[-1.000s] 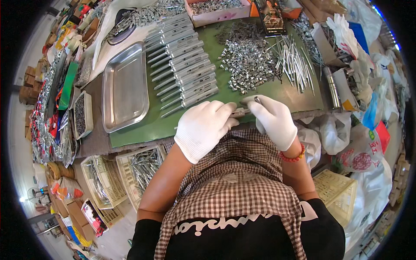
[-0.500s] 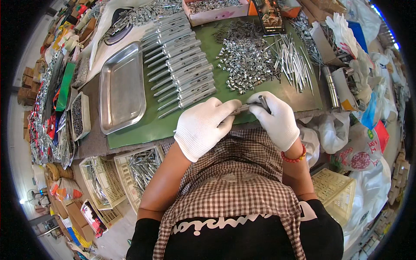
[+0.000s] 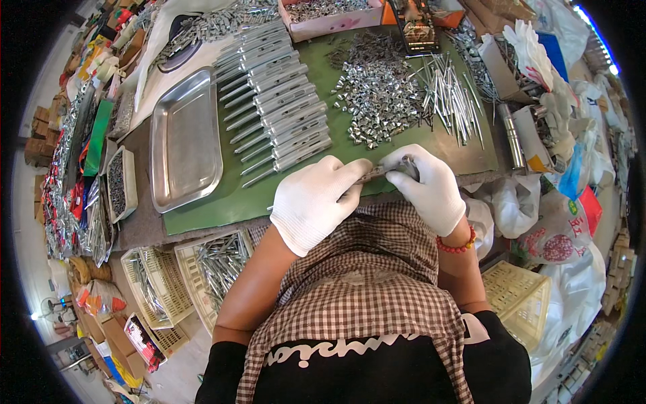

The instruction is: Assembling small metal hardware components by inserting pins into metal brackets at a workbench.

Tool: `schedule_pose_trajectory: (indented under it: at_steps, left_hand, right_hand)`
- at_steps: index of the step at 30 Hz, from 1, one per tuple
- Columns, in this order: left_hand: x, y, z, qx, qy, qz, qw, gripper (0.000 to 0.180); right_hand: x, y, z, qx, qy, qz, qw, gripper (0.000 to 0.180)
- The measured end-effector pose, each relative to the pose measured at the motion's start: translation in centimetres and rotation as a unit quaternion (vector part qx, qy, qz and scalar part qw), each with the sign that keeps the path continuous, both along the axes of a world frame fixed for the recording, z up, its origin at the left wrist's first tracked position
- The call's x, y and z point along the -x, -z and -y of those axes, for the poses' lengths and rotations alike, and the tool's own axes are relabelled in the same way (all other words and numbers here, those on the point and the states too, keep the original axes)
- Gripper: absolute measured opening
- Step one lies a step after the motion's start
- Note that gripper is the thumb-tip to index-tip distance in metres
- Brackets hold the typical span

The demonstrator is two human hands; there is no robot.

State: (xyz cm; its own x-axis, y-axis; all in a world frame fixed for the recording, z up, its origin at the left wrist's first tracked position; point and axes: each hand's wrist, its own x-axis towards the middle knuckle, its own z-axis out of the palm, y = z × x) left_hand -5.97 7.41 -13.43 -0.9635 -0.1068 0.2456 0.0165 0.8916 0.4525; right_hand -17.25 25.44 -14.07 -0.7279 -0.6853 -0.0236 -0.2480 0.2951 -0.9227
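Note:
My left hand (image 3: 316,202), in a white knit glove, is closed round a slim silver metal tube (image 3: 373,175) held crosswise above the near edge of the bench. A thin rod end of it pokes out past the wrist side of that glove. My right hand (image 3: 427,182), also gloved, is closed at the other end of the tube, with a short grey metal piece (image 3: 408,167) between thumb and fingers. The fingers partly hide how the two parts meet. Beyond my left hand lies a long row of similar metal tubes with pointed rods (image 3: 289,121).
Ahead are a heap of small silver sleeves (image 3: 377,101), dark springs (image 3: 373,50) and thin metal pins (image 3: 451,97) on a green mat (image 3: 202,219). A steel tray (image 3: 156,135) stands left; a pink box (image 3: 330,28) stands behind. Plastic baskets (image 3: 192,279) sit below the bench edge.
The grey piece in my right hand has tilted, and the fingers have shifted slightly around it. My left hand keeps its hold on the tube. The view has shifted slightly.

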Motion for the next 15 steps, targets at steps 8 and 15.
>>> schedule_pose_trajectory:
  at_steps: [8,15]
  left_hand:
    - [0.0,0.1,-0.6,0.058,0.005,0.021,0.998,0.027]
    - [0.3,0.1,-1.2,0.084,-0.011,0.072,0.994,0.025]
  right_hand:
    - [1.5,0.5,0.0,-0.008,0.034,-0.179,0.983,0.014]
    - [2.9,1.3,1.6,-0.106,0.079,-0.299,0.945,0.018]
